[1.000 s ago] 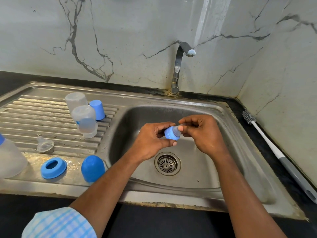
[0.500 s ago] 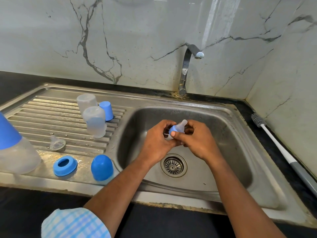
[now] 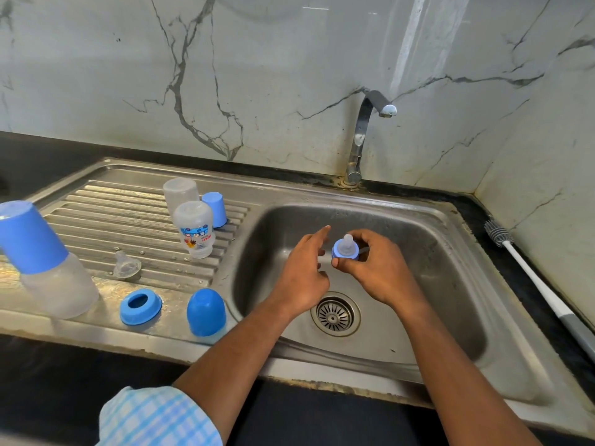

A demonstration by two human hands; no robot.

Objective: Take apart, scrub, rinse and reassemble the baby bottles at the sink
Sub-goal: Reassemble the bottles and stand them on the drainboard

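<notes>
your right hand [image 3: 376, 273] is pinching the ring [image 3: 336, 251] with its teat [image 3: 347, 245] at frame centre, over the sink [image 3: 418, 230]. your left hand [image 3: 304, 272] is hovering just beside it, fingers loose and uncurled.

Bright, even, cool light; source outside frame. Broad vertical glare streak on wall [image 3: 407, 53], upper right. Small hot highlight on tap [image 3: 387, 109]; warm sheen on drainboard [image 3: 106, 296], lower left. Shadows soft: basin [image 3: 257, 252] darker on its left side, bottom of frame near black. Centre sharp. Bottle [image 3: 48, 268] at left edge soft; sleeve [image 3: 154, 416] at bottom slightly blurred. Wide-angle bending: straight edges bow toward frame corners.
</notes>
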